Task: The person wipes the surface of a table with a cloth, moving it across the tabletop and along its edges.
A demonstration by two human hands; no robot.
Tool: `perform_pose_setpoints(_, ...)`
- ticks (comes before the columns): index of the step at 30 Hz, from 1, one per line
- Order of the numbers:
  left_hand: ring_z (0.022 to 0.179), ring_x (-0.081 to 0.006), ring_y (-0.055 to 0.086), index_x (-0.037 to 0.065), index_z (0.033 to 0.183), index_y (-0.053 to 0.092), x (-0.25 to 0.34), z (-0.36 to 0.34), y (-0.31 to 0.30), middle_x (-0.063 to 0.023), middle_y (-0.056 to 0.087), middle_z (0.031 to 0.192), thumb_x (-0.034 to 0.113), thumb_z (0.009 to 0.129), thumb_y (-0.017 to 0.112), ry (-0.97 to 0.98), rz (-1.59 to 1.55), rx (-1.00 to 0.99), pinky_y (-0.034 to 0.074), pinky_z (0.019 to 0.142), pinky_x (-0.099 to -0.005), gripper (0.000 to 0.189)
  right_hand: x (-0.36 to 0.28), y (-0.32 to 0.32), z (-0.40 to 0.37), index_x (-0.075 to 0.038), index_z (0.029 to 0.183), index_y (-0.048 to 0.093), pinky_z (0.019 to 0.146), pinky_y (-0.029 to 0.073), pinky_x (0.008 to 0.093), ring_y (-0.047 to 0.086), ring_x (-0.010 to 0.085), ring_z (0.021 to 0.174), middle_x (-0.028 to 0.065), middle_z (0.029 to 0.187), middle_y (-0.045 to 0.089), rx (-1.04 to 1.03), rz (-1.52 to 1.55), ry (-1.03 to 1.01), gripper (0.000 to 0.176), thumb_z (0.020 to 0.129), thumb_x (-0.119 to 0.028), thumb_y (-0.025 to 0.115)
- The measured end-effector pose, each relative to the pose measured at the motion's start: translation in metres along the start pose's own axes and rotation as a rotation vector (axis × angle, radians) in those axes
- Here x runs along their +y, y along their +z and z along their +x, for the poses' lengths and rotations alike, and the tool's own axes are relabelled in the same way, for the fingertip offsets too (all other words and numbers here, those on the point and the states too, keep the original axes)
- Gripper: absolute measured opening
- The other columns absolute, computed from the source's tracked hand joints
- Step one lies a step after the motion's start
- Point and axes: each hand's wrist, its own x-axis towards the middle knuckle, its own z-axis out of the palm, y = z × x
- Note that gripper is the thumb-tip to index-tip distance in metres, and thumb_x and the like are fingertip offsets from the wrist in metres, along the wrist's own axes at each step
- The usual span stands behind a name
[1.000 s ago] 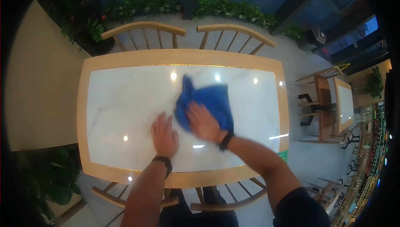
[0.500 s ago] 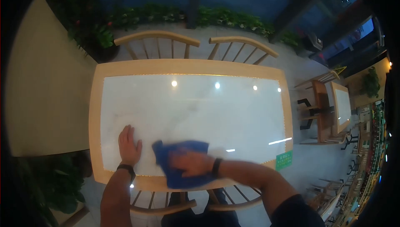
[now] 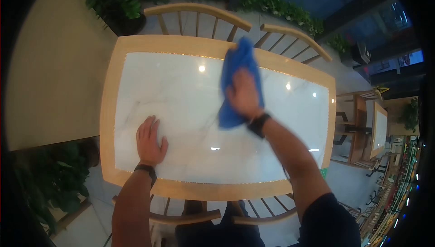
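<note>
A blue cloth (image 3: 240,86) lies across the far half of the marble-patterned table (image 3: 176,102), its far end reaching over the wooden border. My right hand (image 3: 245,94) presses on the cloth and holds it, somewhat smeared by motion; a dark band circles that wrist. Flat on the near left of the tabletop rests my left hand (image 3: 151,142), fingers stretched out and nothing in it. How far the right fingers curl into the cloth cannot be made out.
Two wooden chairs stand behind the table, a left one (image 3: 197,9) and a right one (image 3: 297,34). Two more chair backs (image 3: 186,219) are at the near edge. A beige partition (image 3: 54,75) borders the left. Potted plants (image 3: 59,181) stand lower left.
My right hand has carried the blue cloth from the near edge to the far side of the table. My left hand stays flat on the tabletop. The view has shifted and tilted somewhat.
</note>
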Motion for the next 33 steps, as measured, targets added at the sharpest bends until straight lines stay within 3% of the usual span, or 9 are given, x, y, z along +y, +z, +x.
perform_pose_setpoints(5,0.138,-0.0376,0.041,0.001,0.134,0.054,0.0,0.0,0.002,-0.0166,0.048,0.147,0.016,0.081,0.064,-0.019,0.029,-0.018,0.033,0.114,-0.0517,0.056,-0.151,-0.039,-0.179,0.004,0.138,0.054,0.123,0.024,0.0512,0.035,0.035,0.148,0.0208,0.156,0.042,-0.652,0.232,-0.558,0.053,0.096,-0.028,0.053)
perform_pose_setpoints(9,0.139,-0.0368,0.042,0.002,0.135,0.054,0.001,-0.001,0.003,-0.016,0.048,0.147,0.015,0.081,0.064,-0.015,0.017,-0.003,0.033,0.115,-0.0515,0.056,-0.139,-0.053,-0.22,-0.002,0.142,0.052,0.122,0.028,0.0486,0.036,0.0328,0.148,0.0171,0.156,0.043,-0.646,0.172,-0.905,0.045,0.103,-0.022,0.044)
perform_pose_setpoints(12,0.139,-0.036,0.042,0.003,0.135,0.054,-0.002,-0.002,0.004,-0.0153,0.048,0.147,0.015,0.08,0.065,-0.019,-0.002,0.005,0.034,0.114,-0.0513,0.057,-0.083,-0.044,-0.15,0.004,0.135,0.054,0.119,0.034,0.05,0.049,0.0398,0.136,0.0228,0.145,0.052,-0.62,0.453,-0.452,0.042,0.097,-0.012,0.053)
perform_pose_setpoints(13,0.139,-0.0358,0.042,0.003,0.135,0.054,-0.003,-0.001,0.004,-0.0151,0.048,0.147,0.015,0.08,0.065,-0.022,-0.017,0.008,0.034,0.114,-0.0513,0.057,-0.044,-0.024,-0.123,0.006,0.13,0.056,0.118,0.034,0.0509,0.049,0.0408,0.133,0.0254,0.14,0.054,-0.242,0.312,-0.486,0.04,0.093,-0.007,0.054)
perform_pose_setpoints(16,0.138,-0.0356,0.043,0.003,0.135,0.055,-0.006,-0.002,0.004,-0.0147,0.048,0.147,0.015,0.079,0.066,-0.013,-0.022,0.012,0.034,0.114,-0.0514,0.058,0.059,-0.008,0.011,0.004,0.134,0.055,0.117,0.034,0.0522,0.046,0.0437,0.136,0.026,0.145,0.051,0.102,-0.027,-0.11,0.046,0.09,-0.006,0.052)
perform_pose_setpoints(21,0.137,-0.0357,0.043,0.002,0.134,0.055,-0.006,-0.002,0.006,-0.0156,0.049,0.146,0.016,0.079,0.066,-0.007,-0.035,0.033,0.034,0.114,-0.0519,0.057,0.037,0.028,0.126,0.001,0.123,0.063,0.116,0.031,0.0564,0.048,0.0389,0.133,0.0217,0.134,0.057,0.028,-0.158,0.415,0.041,0.087,-0.017,0.056)
perform_pose_setpoints(24,0.136,-0.0365,0.044,0.002,0.134,0.055,-0.008,-0.003,0.006,-0.0165,0.05,0.145,0.017,0.08,0.067,0.01,-0.043,0.043,0.033,0.115,-0.0525,0.057,-0.052,0.064,0.09,0.003,0.123,0.063,0.118,0.03,0.0528,0.047,0.0391,0.135,0.0224,0.137,0.057,0.141,-0.011,0.007,0.041,0.085,-0.007,0.052)
perform_pose_setpoints(31,0.122,-0.0386,0.056,0.001,0.12,0.063,-0.045,-0.023,-0.002,-0.0202,0.061,0.126,0.012,0.087,0.065,-0.176,-0.752,0.196,0.042,0.108,-0.0474,0.035,-0.222,0.017,-0.148,0.005,0.125,0.062,0.123,0.023,0.0561,0.036,0.0367,0.148,0.0222,0.149,0.049,-0.341,0.265,-0.482,0.042,0.09,-0.016,0.055)
perform_pose_setpoints(33,0.116,-0.038,0.059,0.001,0.114,0.064,-0.059,-0.033,-0.022,-0.0197,0.064,0.119,0.008,0.088,0.063,-0.146,-0.517,0.222,0.046,0.103,-0.0456,0.027,-0.236,-0.004,-0.199,-0.001,0.131,0.061,0.125,0.021,0.054,0.03,0.0345,0.151,0.017,0.152,0.048,-0.575,0.236,-0.688,0.043,0.093,-0.019,0.055)
